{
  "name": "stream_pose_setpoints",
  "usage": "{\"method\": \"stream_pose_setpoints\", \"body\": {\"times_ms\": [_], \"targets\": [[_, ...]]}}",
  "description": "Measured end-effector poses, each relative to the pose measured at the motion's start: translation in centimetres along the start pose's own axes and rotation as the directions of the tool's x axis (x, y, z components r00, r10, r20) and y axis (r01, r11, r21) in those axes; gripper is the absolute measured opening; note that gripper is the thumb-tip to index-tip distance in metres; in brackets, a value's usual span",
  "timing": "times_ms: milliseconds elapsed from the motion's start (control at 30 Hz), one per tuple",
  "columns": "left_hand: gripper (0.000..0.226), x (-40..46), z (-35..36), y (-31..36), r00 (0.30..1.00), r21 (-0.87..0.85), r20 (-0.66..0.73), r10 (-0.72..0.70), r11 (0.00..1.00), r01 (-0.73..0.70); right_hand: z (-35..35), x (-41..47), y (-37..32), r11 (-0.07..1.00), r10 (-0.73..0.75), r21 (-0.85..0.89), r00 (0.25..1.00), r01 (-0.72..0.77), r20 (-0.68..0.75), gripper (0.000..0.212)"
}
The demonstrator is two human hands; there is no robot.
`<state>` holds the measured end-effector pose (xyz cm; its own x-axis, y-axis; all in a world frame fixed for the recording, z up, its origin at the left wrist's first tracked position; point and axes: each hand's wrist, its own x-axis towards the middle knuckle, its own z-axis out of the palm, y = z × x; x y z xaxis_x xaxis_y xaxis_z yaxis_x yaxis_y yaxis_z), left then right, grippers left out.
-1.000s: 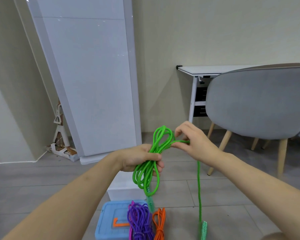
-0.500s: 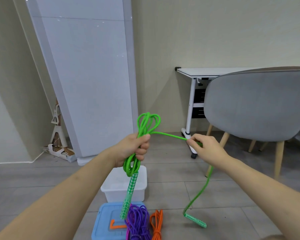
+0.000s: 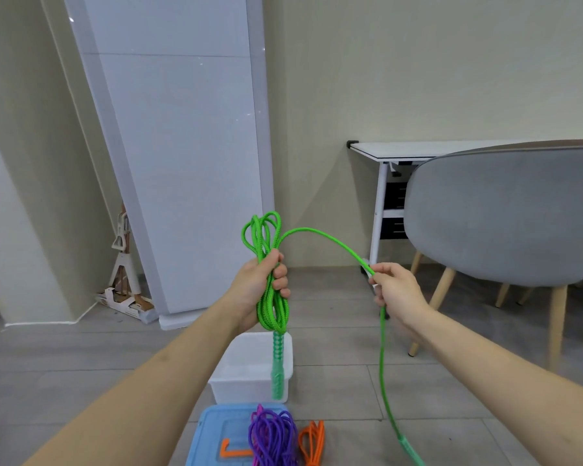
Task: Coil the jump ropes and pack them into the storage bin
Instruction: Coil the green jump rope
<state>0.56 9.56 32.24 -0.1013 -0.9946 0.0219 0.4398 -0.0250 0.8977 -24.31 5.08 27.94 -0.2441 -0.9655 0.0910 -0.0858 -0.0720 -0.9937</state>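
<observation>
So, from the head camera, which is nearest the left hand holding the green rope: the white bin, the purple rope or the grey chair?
Measured from the left hand:
1. White plastic storage bin, on the floor just below the hand.
2. Purple jump rope, lower still, lying on the blue lid.
3. Grey upholstered chair, far off to the right.

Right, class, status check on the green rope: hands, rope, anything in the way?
Left hand grips coiled green rope. Right hand pinches its loose tail. White bin open below, nothing in the way; purple rope, orange rope waiting.
</observation>
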Motion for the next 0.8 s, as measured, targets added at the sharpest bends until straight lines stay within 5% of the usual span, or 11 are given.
{"method": "stream_pose_setpoints", "body": {"times_ms": [167,800], "targets": [[0.014,0.3,0.2,-1.2,1.000,0.034,-0.010,-0.010,0.999,0.011,2.6,-2.4,-2.2,0.938,-0.023,0.346,0.992,-0.021,0.123,0.028],[0.021,0.8,1.0,-2.1,1.000,0.112,-0.026,-0.009,0.994,0.012,5.9,-6.6,-3.2,0.981,-0.135,0.182,0.903,0.064,0.408,0.026]]}}
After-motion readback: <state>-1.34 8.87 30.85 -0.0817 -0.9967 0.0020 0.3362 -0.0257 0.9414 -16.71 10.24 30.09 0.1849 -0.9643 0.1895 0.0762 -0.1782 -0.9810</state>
